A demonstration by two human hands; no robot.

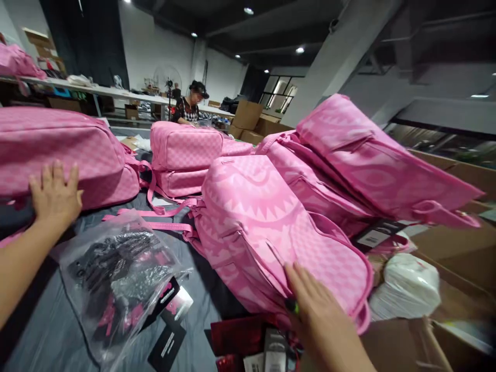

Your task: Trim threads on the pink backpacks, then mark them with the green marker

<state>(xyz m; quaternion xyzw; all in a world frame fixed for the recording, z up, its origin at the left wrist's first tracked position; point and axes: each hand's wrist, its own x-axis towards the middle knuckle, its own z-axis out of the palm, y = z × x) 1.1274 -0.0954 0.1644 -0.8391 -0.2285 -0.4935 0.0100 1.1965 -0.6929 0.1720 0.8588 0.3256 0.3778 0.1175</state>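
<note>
My left hand (56, 196) lies with spread fingers against the side of a pink checkered backpack (96, 150) at the left. Near the front, my right hand (313, 305) presses its stretched fingers on the lower front of a pink backpack (256, 206) with a toothed-mouth pattern. A small black-and-green object (291, 306) pokes out beside that hand's thumb, mostly hidden under the palm; its kind is unclear. Between my hands sits a clear plastic bag (124, 279) holding black and pink pieces. Black hang tags (167, 343) lie beside it.
More pink backpacks (372, 155) are stacked at the right, with another (189, 150) behind. Cardboard boxes (457, 243) and a white plastic-wrapped bundle (406, 287) stand at the right edge. Red packets (242, 336) lie in front. A person (189, 106) works at the back.
</note>
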